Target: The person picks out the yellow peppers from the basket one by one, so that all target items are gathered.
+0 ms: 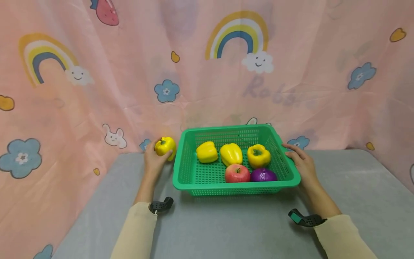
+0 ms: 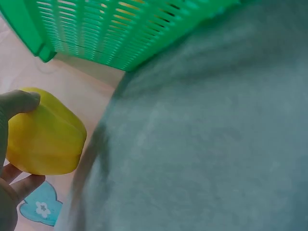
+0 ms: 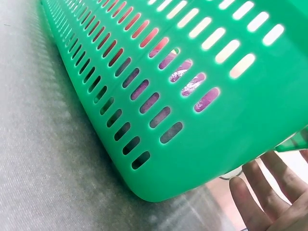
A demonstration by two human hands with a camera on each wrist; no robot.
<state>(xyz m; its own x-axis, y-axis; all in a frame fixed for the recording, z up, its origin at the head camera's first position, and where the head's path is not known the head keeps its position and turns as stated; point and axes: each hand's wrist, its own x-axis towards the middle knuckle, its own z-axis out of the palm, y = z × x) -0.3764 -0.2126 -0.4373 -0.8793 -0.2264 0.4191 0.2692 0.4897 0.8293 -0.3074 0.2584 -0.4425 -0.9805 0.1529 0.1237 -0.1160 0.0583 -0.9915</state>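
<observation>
1 yellow pepper [image 1: 166, 144] is gripped by the left hand [image 1: 153, 157], just left of the green basket [image 1: 223, 186], whose right rim is touched by the right hand [image 1: 303, 163], fingers extended. Inside, 3 yellow peppers [image 1: 231, 154], 1 apple [image 1: 237, 174] and 1 purple vegetable [image 1: 263, 175] are held.

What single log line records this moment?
left grip: holds pepper | right grip: at basket rim | basket: three peppers, apple, purple item

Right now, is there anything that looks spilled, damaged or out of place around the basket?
Nothing looks spilled or visibly damaged. Only one yellow bell pepper stands out: the left grip holds it outside the green basket, while three similar peppers lie inside.
</observation>
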